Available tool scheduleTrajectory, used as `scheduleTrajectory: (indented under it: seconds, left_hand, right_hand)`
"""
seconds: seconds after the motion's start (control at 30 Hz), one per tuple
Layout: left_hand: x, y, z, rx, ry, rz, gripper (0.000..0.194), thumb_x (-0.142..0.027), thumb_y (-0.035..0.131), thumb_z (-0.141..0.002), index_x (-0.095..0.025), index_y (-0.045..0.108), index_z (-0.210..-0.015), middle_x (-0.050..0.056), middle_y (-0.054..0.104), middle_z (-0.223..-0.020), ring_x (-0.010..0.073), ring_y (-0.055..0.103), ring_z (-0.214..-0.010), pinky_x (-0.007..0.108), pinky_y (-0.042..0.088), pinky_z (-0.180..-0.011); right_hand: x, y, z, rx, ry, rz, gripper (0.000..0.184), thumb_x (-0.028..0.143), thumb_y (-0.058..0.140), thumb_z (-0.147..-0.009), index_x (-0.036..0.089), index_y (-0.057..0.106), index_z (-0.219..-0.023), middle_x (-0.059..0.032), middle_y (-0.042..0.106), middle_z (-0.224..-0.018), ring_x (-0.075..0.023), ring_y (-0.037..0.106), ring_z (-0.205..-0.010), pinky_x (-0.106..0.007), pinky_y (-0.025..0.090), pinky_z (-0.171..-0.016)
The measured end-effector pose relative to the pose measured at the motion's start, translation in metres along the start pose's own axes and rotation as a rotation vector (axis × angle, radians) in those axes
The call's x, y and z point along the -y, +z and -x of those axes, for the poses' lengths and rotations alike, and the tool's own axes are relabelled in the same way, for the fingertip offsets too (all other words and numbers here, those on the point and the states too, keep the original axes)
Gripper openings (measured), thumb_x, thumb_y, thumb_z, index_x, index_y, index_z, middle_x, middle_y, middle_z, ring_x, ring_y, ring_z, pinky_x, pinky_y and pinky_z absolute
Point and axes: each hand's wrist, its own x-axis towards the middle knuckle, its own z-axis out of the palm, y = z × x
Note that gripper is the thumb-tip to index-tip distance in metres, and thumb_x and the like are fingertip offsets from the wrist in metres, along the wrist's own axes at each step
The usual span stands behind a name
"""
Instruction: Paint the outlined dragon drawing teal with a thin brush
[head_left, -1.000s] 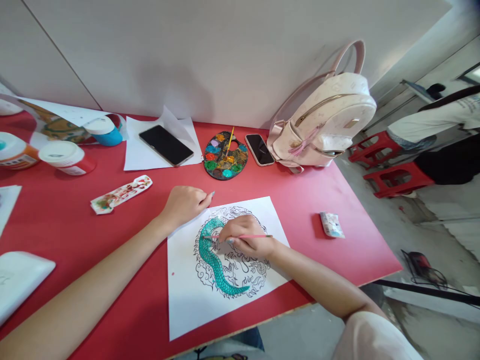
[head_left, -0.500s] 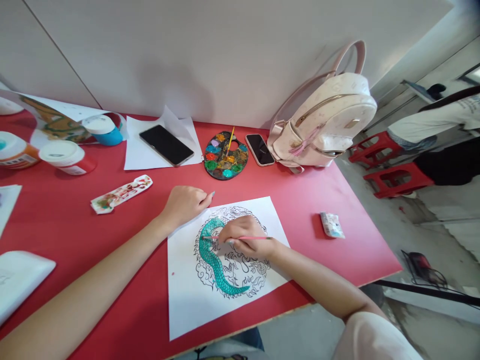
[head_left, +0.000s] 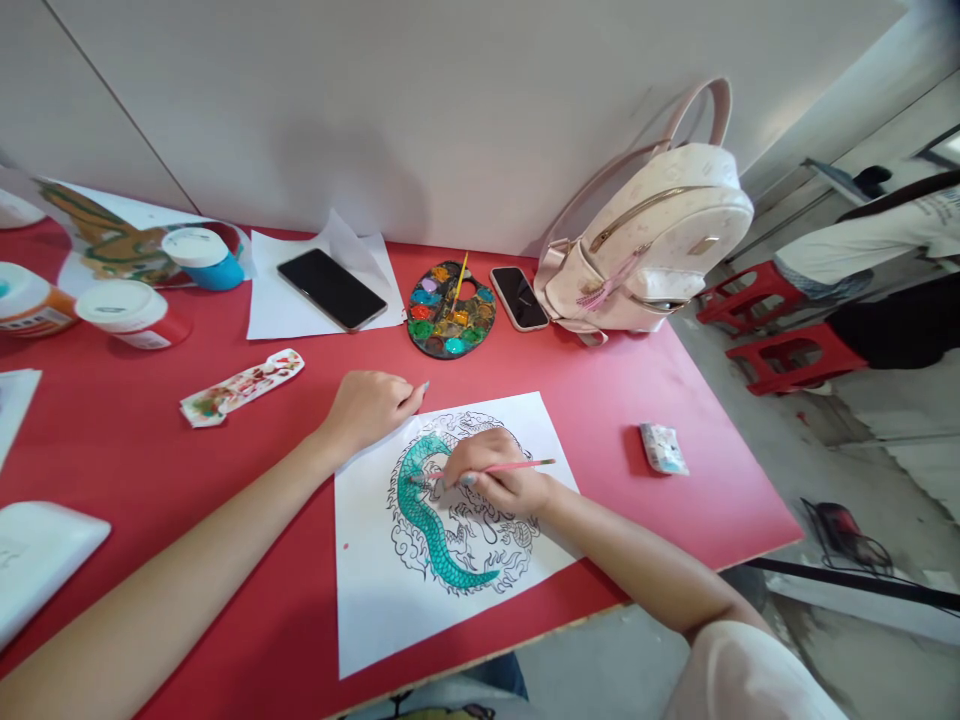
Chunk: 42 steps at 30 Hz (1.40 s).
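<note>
Brush (head_left: 529, 464), pinched in the right hand (head_left: 491, 472), ran left to right, its left end at the teal band (head_left: 429, 525) on the sheet (head_left: 375, 630); the left hand (head_left: 373, 408), grip indiscernible, lay farther off at the far-left corner.

On the bench (head_left: 615, 420) I count two phones (head_left: 331, 288), one palette (head_left: 444, 295), one backpack (head_left: 660, 240), one packet (head_left: 663, 449) and one drawing (head_left: 427, 520). The brushes (head_left: 528, 464) are two. At left are at least three jars (head_left: 127, 312); at the right, two red stools (head_left: 841, 352).
</note>
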Motion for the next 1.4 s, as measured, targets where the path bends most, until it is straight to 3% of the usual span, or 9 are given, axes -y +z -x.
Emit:
scheduleTrajectory:
  seconds: [0.07, 0.2, 0.5, 0.63, 0.8, 0.97, 1.13, 1.27, 1.4]
  left_hand:
    - [0.0010, 0.0006, 0.0003, -0.004, 0.007, -0.003, 0.067, -0.053, 0.043, -0.115, -0.023, 0.053, -0.057, 0.009, 0.071, -0.063, 0.0220, 0.060, -0.061, 0.038, 0.019, -0.062]
    - [0.0005, 0.0009, 0.0001, -0.005, 0.016, -0.009, 0.066, -0.052, 0.042, -0.116, -0.023, 0.053, -0.057, 0.010, 0.072, -0.064, 0.0223, 0.062, -0.062, 0.038, 0.018, -0.061]
    - [0.0001, 0.0008, -0.0003, -0.007, -0.005, 0.028, 0.065, -0.054, 0.043, -0.114, -0.024, 0.050, -0.057, 0.009, 0.071, -0.063, 0.0227, 0.062, -0.061, 0.039, 0.019, -0.062]
    - [0.0002, 0.0005, -0.0003, 0.004, -0.007, 0.009, 0.065, -0.053, 0.042, -0.114, -0.023, 0.052, -0.057, 0.010, 0.072, -0.064, 0.0236, 0.063, -0.063, 0.038, 0.020, -0.062]
    - [-0.0023, -0.0013, -0.0006, 0.023, -0.032, 0.006, 0.063, -0.054, 0.043, -0.112, -0.023, 0.050, -0.058, 0.010, 0.071, -0.064, 0.0228, 0.062, -0.063, 0.038, 0.019, -0.063]
    - [-0.0034, -0.0023, -0.0005, 0.021, -0.025, 0.014, 0.062, -0.053, 0.041, -0.112, -0.023, 0.047, -0.058, 0.010, 0.072, -0.064, 0.0227, 0.062, -0.063, 0.038, 0.018, -0.063]
    - [-0.0018, -0.0011, -0.0007, 0.013, -0.018, 0.019, 0.063, -0.053, 0.044, -0.112, -0.023, 0.049, -0.057, 0.010, 0.072, -0.064, 0.0219, 0.061, -0.062, 0.038, 0.018, -0.062]
    - [-0.0031, -0.0012, -0.0007, 0.023, -0.023, 0.011, 0.063, -0.054, 0.042, -0.112, -0.023, 0.046, -0.058, 0.011, 0.073, -0.065, 0.0223, 0.063, -0.063, 0.038, 0.018, -0.062]
    - [-0.0062, -0.0035, -0.0013, 0.043, -0.042, -0.014, 0.060, -0.054, 0.038, -0.110, -0.023, 0.046, -0.059, 0.012, 0.075, -0.066, 0.0236, 0.065, -0.066, 0.037, 0.018, -0.063]
  right_hand:
    - [0.0006, 0.0000, -0.0005, 0.024, -0.019, 0.003, 0.058, 0.050, 0.031, -0.128, 0.022, 0.077, -0.106, -0.0095, 0.085, -0.090, -0.0215, 0.082, -0.082, -0.036, 0.069, -0.082]
    - [0.0028, -0.0017, -0.0021, -0.171, 0.048, 0.054, 0.054, 0.045, 0.034, -0.129, 0.024, 0.073, -0.098, -0.0060, 0.082, -0.081, -0.0192, 0.079, -0.073, -0.033, 0.064, -0.075]
    - [-0.0018, 0.0014, 0.0030, -0.120, 0.123, 0.084, 0.064, 0.052, 0.025, -0.128, 0.023, 0.075, -0.100, -0.0081, 0.081, -0.081, -0.0214, 0.078, -0.073, -0.036, 0.067, -0.077]
    - [-0.0002, 0.0008, 0.0022, -0.013, 0.038, 0.023, 0.064, 0.055, 0.028, -0.128, 0.024, 0.075, -0.099, -0.0068, 0.080, -0.079, -0.0208, 0.078, -0.072, -0.035, 0.067, -0.076]
    - [0.0039, -0.0013, -0.0008, -0.191, 0.151, 0.096, 0.064, 0.055, 0.028, -0.128, 0.024, 0.073, -0.095, -0.0060, 0.079, -0.076, -0.0206, 0.078, -0.071, -0.034, 0.064, -0.074]
    - [0.0026, 0.0007, 0.0001, -0.030, -0.001, 0.041, 0.066, 0.057, 0.025, -0.128, 0.025, 0.074, -0.098, -0.0069, 0.082, -0.080, -0.0208, 0.080, -0.073, -0.035, 0.066, -0.075]
    - [0.0012, -0.0001, 0.0006, -0.196, 0.110, 0.075, 0.063, 0.053, 0.028, -0.129, 0.024, 0.073, -0.096, -0.0073, 0.081, -0.081, -0.0211, 0.080, -0.076, -0.035, 0.067, -0.078]
    - [0.0029, -0.0019, -0.0011, -0.071, 0.029, 0.032, 0.064, 0.056, 0.028, -0.128, 0.024, 0.073, -0.096, -0.0070, 0.081, -0.079, -0.0210, 0.078, -0.073, -0.035, 0.066, -0.076]
    - [0.0044, -0.0036, -0.0021, -0.230, 0.164, 0.054, 0.061, 0.054, 0.032, -0.128, 0.024, 0.072, -0.092, -0.0064, 0.080, -0.077, -0.0214, 0.077, -0.070, -0.036, 0.064, -0.074]
